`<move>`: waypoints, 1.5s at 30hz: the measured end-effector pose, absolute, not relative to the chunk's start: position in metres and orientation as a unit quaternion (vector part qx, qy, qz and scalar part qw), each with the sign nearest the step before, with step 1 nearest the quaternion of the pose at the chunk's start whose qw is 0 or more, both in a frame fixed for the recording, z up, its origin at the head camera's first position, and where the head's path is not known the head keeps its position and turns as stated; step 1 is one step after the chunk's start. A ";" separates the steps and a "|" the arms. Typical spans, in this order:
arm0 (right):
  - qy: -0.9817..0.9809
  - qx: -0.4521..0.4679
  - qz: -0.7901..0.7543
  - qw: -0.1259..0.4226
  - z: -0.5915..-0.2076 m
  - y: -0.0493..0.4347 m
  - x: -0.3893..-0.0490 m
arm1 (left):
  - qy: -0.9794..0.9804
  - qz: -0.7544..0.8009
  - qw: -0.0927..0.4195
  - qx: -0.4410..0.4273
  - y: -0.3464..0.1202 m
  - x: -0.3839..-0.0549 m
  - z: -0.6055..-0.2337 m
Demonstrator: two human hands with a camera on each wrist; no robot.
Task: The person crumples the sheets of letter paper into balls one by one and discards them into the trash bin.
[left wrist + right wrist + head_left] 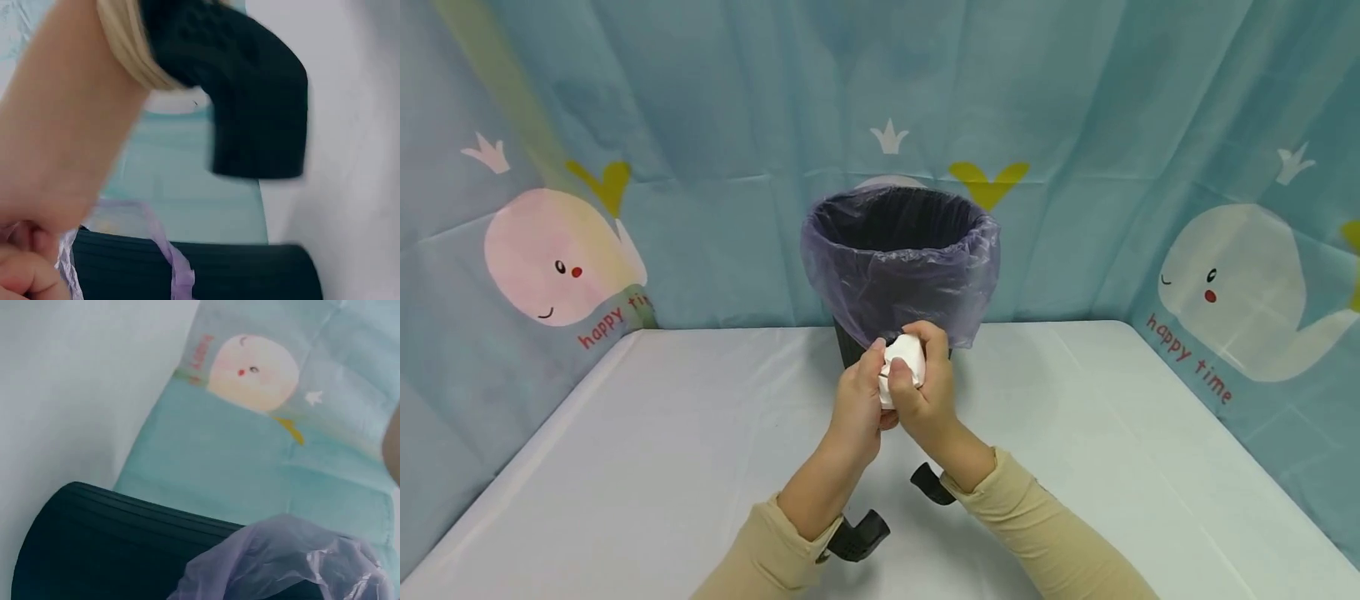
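Observation:
In the head view both hands meet around a crumpled white wad (907, 354) that looks like paper. The left hand (854, 408) grips it from the left, and the right hand (931, 396) has its thumb across the front and its fingers curled over the top. Much of the wad is hidden by the fingers. Right behind the hands stands a dark trash bin (848, 346) lined with a translucent purple bag (917, 287), whose edge is folded over the rim. Curled fingers (28, 272) show at the lower left of the left wrist view; the wad is out of sight there.
A white-covered table (700, 433) lies beneath the arms. Behind and at the sides hangs a blue curtain (722, 250) with whale prints. Black curved pieces (861, 536) are fixed at both wrists, by the beige sleeves (775, 542).

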State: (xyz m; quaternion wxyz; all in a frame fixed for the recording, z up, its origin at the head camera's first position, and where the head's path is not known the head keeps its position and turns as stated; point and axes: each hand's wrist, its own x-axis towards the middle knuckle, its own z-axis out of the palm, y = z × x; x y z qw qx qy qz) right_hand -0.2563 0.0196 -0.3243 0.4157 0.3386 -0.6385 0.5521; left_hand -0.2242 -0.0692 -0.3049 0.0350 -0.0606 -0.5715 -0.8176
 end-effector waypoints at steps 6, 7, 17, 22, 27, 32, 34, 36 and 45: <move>-0.627 0.420 0.503 0.422 -0.331 0.024 -0.269 | -0.618 -0.779 -0.049 -0.089 -0.088 -0.225 -0.307; -0.623 0.444 0.499 0.408 -0.332 0.027 -0.271 | -0.634 -0.764 -0.067 -0.101 -0.093 -0.226 -0.307; -0.606 0.584 0.469 0.269 -0.323 0.057 -0.268 | -0.631 -0.736 -0.176 -0.172 -0.113 -0.230 -0.306; -0.681 0.532 0.387 0.322 -0.314 0.063 -0.263 | -0.571 -0.805 -0.096 -0.126 -0.105 -0.227 -0.306; -0.727 0.460 0.376 0.345 -0.313 0.055 -0.251 | -0.580 -0.809 0.026 -0.093 -0.093 -0.225 -0.301; -0.704 0.408 0.417 0.404 -0.317 0.041 -0.249 | -0.587 -0.797 0.088 -0.114 -0.080 -0.222 -0.299; -0.676 0.401 0.452 0.422 -0.319 0.036 -0.251 | -0.572 -0.803 0.114 -0.121 -0.076 -0.222 -0.298; -0.649 0.395 0.492 0.425 -0.320 0.031 -0.252 | -0.546 -0.818 0.141 -0.119 -0.073 -0.223 -0.296; -0.537 0.381 0.670 0.342 -0.333 0.015 -0.251 | -0.526 -0.822 0.207 -0.070 -0.066 -0.225 -0.298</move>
